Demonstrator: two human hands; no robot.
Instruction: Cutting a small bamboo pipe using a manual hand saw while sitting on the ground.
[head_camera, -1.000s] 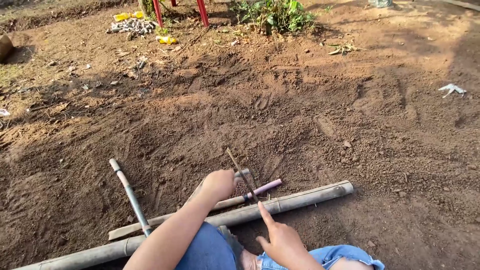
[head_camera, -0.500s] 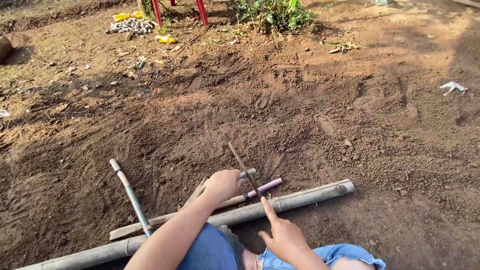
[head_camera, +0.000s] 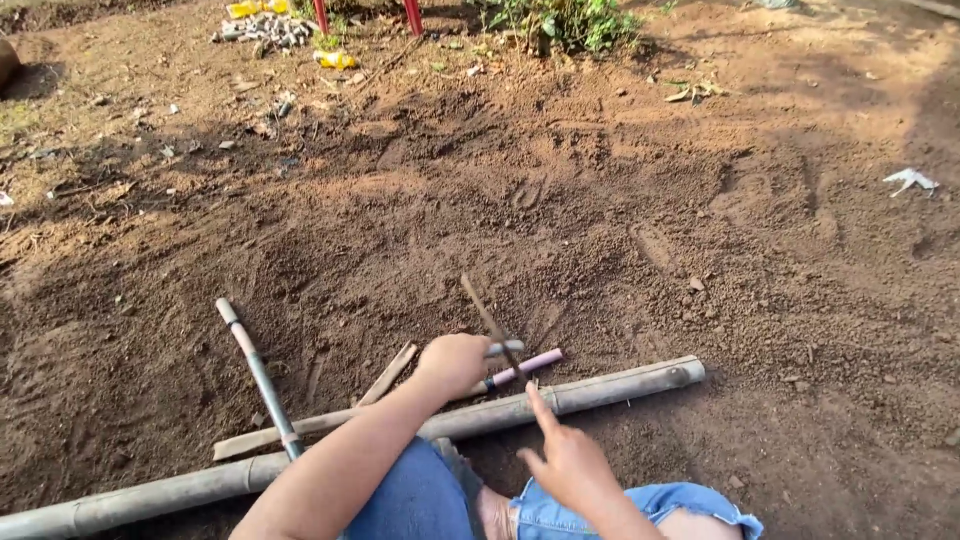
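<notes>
Left hand (head_camera: 455, 362) fisted around a thin dark stick (head_camera: 490, 322), tip slanting up toward 11 o'clock from the fist. Right hand (head_camera: 567, 462) at 5 o'clock of the left, holding nothing visible, index finger stretched toward the stick's lower end, remaining fingers loosely curled. Stick poised just above the loose brown soil (head_camera: 600, 230), directly over the pink-handled tool (head_camera: 522, 368) and the long bamboo pole (head_camera: 560, 398).

Likely trouble, judged from this pose: so slender a stick could snap under sideways force, sending splinters toward the extended fingertip at its base. Grip placed low on the stick, leaving the long upper part free to whip or bend. Crumbly soil offering poor hold, so a planted stick may lean or topple. Knees in blue denim (head_camera: 640, 505) pressed close to the pole, which could roll if nudged, shifting the tool resting beside it.

Count: one thin stick in hand; one long bamboo pole lying from 8 to 3 o'clock; one flat wooden slat (head_camera: 300, 430) alongside it; one shorter grey-handled rod (head_camera: 258, 375) angled toward 11 o'clock; one pink-handled tool; two red posts (head_camera: 412, 15) at 12 o'clock; one white scrap (head_camera: 908, 181) at 2 o'clock.
</notes>
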